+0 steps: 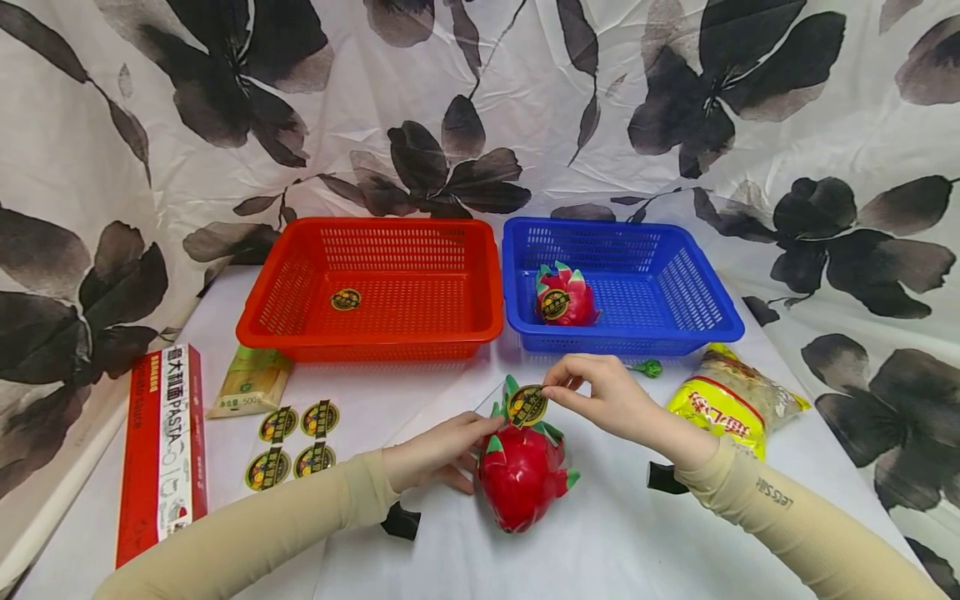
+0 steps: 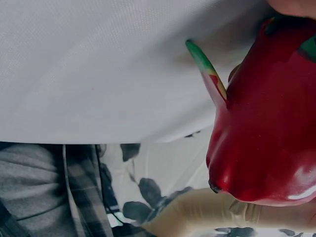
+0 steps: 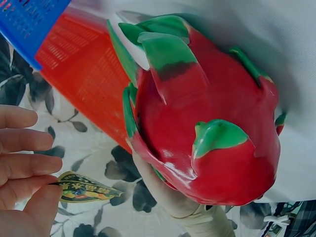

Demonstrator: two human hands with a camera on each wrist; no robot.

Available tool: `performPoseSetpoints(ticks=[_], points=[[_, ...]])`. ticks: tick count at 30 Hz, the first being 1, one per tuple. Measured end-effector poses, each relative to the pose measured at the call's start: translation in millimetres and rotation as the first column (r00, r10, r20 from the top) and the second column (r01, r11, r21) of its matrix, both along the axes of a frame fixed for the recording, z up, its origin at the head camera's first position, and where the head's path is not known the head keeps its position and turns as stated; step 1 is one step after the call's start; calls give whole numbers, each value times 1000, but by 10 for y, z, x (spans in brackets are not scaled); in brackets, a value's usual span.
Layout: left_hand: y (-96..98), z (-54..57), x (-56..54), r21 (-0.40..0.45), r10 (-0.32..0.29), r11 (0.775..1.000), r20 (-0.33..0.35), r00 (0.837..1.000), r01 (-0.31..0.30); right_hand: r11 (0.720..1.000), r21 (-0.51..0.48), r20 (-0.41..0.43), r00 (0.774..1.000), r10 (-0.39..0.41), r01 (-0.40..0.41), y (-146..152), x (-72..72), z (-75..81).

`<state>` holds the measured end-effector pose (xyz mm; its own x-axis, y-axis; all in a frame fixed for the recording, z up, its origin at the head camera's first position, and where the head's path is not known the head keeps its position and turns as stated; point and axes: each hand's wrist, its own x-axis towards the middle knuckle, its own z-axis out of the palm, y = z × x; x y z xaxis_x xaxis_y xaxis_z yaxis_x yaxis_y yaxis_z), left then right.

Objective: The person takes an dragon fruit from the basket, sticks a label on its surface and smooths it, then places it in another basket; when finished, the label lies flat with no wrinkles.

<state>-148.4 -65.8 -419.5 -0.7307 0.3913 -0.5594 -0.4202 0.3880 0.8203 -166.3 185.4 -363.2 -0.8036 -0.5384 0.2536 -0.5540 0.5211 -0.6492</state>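
A glossy red model dragon fruit (image 1: pixel 521 479) with green-tipped scales is over the white table, its leafy end pointing away from me. My left hand (image 1: pixel 442 450) holds it from the left, thumb near the leafy top. In the left wrist view the fruit (image 2: pixel 269 113) fills the right side. Between thumb and forefinger, my right hand (image 1: pixel 607 396) pinches the edge of a round black-and-gold sticker (image 1: pixel 527 405). In the head view this sticker overlaps the leafy top; the right wrist view shows the label (image 3: pixel 86 188) hanging apart from the fruit.
A red basket (image 1: pixel 367 340) has one sticker inside; a blue basket (image 1: pixel 622 337) beside it holds a stickered dragon fruit (image 1: pixel 577 300). Leftward are several stickers (image 1: pixel 267 468), a pasta box (image 1: pixel 161 442) and a tan packet (image 1: pixel 251 383). A yellow bag (image 1: pixel 720 408) lies right.
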Motion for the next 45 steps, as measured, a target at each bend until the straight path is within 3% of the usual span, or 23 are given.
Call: performPoseSetpoints(ticks=[7,12,17,25,31,39,45], points=[[52,-29,-8,23,18,1000,91,996,-20,1000,-1,-15,1000,-1,1,14,5,-13],[89,-50,-35,86,5,996,166,986,-19,1000,-1,-15,1000,0,0,23,14,-23],[113,-58,-46,147,-27,989,204,979,-3,1000,1,-11,1000,-4,4,27,21,-34],[119,-68,-68,186,-29,982,249,968,-19,1000,-16,-27,1000,5,-5,53,22,-53],[89,-56,-14,193,-15,981,197,980,-23,1000,-24,-13,1000,-6,6,76,36,-48],[60,22,149,204,69,975,114,991,-92,999,-33,-10,999,-35,35,115,58,-56],[52,58,191,169,126,979,-40,991,-117,995,-52,-22,996,-84,82,141,74,-62]])
